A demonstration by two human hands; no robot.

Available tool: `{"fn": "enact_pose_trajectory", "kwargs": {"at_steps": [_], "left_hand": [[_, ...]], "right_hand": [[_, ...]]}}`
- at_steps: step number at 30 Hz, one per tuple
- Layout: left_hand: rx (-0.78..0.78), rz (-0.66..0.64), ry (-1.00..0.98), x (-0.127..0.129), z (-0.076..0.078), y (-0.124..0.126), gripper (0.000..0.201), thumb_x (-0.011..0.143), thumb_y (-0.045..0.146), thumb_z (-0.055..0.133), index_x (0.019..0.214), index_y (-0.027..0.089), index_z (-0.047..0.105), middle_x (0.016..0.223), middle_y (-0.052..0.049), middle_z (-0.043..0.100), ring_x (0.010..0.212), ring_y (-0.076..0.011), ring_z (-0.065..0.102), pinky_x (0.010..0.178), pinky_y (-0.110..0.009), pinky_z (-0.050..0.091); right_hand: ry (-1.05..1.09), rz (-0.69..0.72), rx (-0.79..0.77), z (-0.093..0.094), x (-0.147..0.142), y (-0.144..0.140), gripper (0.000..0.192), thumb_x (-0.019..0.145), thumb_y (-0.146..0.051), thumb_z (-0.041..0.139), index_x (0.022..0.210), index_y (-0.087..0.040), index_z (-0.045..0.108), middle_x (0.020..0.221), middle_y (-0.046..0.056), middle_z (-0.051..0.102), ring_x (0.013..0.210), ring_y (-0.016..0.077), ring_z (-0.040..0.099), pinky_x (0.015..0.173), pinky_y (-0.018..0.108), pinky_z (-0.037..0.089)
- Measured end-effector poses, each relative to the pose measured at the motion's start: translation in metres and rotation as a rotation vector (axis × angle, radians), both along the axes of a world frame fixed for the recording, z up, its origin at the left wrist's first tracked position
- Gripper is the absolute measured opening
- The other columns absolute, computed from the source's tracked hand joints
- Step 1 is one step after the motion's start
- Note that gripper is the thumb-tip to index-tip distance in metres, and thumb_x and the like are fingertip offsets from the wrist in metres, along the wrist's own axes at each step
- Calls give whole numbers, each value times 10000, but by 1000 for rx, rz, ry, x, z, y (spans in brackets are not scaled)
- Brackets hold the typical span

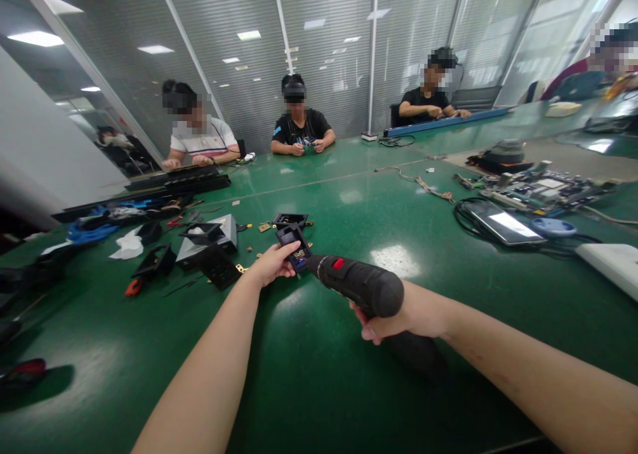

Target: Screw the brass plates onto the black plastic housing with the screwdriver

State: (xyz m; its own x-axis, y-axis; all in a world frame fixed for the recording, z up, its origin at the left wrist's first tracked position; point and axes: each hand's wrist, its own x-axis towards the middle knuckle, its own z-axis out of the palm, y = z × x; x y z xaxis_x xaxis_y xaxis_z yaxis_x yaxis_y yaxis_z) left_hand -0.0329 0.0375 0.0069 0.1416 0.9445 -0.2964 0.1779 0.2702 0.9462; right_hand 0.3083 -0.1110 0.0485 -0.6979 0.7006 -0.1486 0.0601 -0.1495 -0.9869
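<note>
My left hand [276,264] is closed on a small black plastic housing [288,234], thumb on top, with brass-coloured parts showing inside it. My right hand [386,318] grips a black cordless drill [359,281] with a red switch on top. The drill's nose points left and meets the near right corner of the housing; whether the bit touches a screw is hidden. Just behind the held piece lies a similar black housing [299,219]. A small brass plate [264,228] rests to its left.
Left of my hands are a grey box [226,231], black housings [154,261] and blue gloves [90,231]. Circuit boards [543,187], a phone-like device [503,221] and cables are on the right. Several people sit across the green table [319,374].
</note>
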Motion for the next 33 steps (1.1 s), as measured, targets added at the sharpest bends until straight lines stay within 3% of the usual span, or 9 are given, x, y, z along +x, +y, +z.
{"fn": "enact_pose_trajectory", "kwargs": {"at_steps": [4, 9, 19, 27, 33], "left_hand": [[-7, 12, 35, 0, 0, 0, 310, 1159, 470, 817, 1121, 171, 741, 655, -63, 748, 485, -168, 683, 466, -203, 516], [-8, 5, 34, 0, 1, 0, 393, 1104, 539, 895, 1095, 177, 741, 668, -66, 752, 490, -171, 691, 466, -204, 510], [-7, 16, 35, 1, 1, 0, 375, 1101, 518, 897, 1093, 174, 744, 661, -65, 739, 495, -180, 692, 466, -213, 498], [-12, 13, 49, 3, 4, -2, 325, 1142, 482, 822, 1079, 175, 740, 641, -56, 728, 493, -177, 682, 477, -215, 503], [-19, 9, 43, 4, 6, -3, 337, 1132, 496, 838, 1089, 175, 746, 652, -54, 738, 492, -172, 681, 471, -208, 494]], "right_hand": [[8, 5, -3, -1, -1, 0, 460, 722, -342, 1118, 954, -180, 755, 803, 25, 796, 695, 192, 765, 655, 294, 620], [14, 10, -2, 0, -1, 0, 465, 721, -304, 1120, 992, -183, 762, 795, 5, 784, 684, 193, 765, 653, 298, 610], [-5, 24, 1, 6, 0, 0, 462, 731, -324, 1131, 984, -187, 769, 792, 4, 806, 697, 190, 771, 697, 307, 616], [15, 14, 29, 9, 0, -2, 498, 749, -288, 1136, 1122, -184, 823, 795, 2, 801, 691, 203, 763, 674, 311, 602], [-1, 24, 28, 7, 1, -1, 444, 761, -331, 1120, 1011, -179, 786, 780, 14, 805, 695, 197, 761, 704, 310, 597]]}}
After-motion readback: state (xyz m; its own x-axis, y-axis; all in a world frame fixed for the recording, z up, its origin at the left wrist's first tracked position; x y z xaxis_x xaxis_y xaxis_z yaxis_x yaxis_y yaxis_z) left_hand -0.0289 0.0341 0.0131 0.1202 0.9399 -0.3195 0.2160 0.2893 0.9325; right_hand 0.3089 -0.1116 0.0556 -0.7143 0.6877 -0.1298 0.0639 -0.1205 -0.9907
